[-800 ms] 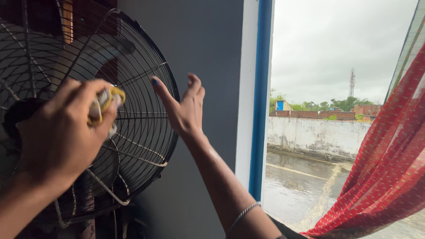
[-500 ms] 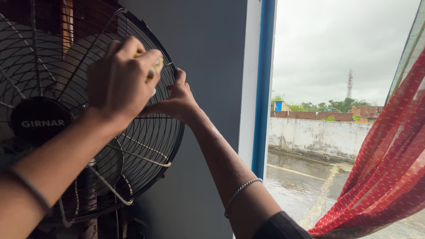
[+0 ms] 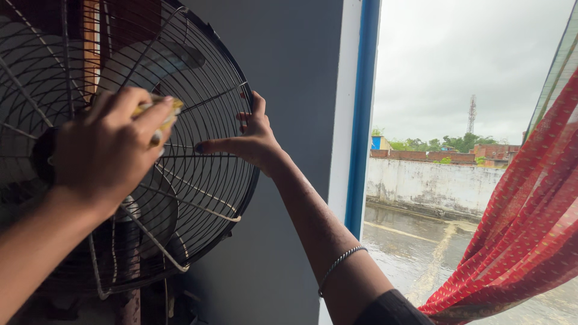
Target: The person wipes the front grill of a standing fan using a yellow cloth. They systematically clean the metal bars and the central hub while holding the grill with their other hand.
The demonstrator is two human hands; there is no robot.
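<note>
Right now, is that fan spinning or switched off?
Stopped, it seems. Behind the black wire guard a blade shows with crisp edges, no blur. The left hand and right hand rest on the guard.

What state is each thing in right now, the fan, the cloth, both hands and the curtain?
Black wire fan guard: closed over the blades.
Pale fan blades: look motionless.
Yellow cloth: bunched, pressed on the guard.
Left hand: grip shut on the cloth.
Right hand: open, holding the guard's rim.
Red patterned curtain: drawn aside.
</note>
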